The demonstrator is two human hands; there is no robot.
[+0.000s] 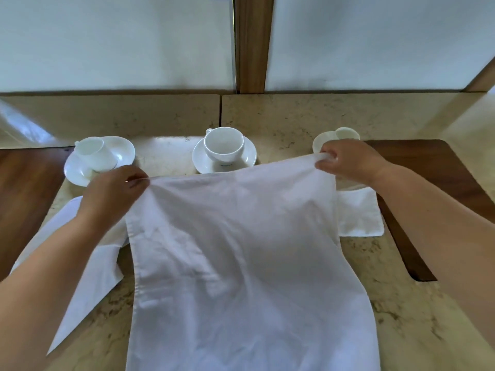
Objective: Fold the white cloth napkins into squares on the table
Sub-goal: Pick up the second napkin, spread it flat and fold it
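Spreading across the frame, the marble table [417, 330] with dark wood inlays carries everything here; over its middle hangs the large white cloth napkin [241, 263], lifted by its far edge and draping toward six o'clock, where it runs out of view; the left hand [113, 191], at about nine o'clock of the cloth's top edge, is pinched shut on the far left corner, and the right hand [348, 162], at about two o'clock, grips the far right corner with fingers curled over the hem, so the edge is stretched between them, higher on the right; under the left forearm, at eight o'clock, a second white napkin [88, 285] lies loose and unfolded on the marble, partly covered by the held cloth; at three o'clock, a folded napkin [359, 212] rests flat, just beside the held cloth; at twelve o'clock stands an upright white teacup [223, 145] on its saucer [247, 156]; at ten o'clock a tilted cup [93, 153] leans on two overlapping saucers [120, 149]; at one o'clock, behind the right hand, small white crockery [342, 133] shows, too hidden to name.
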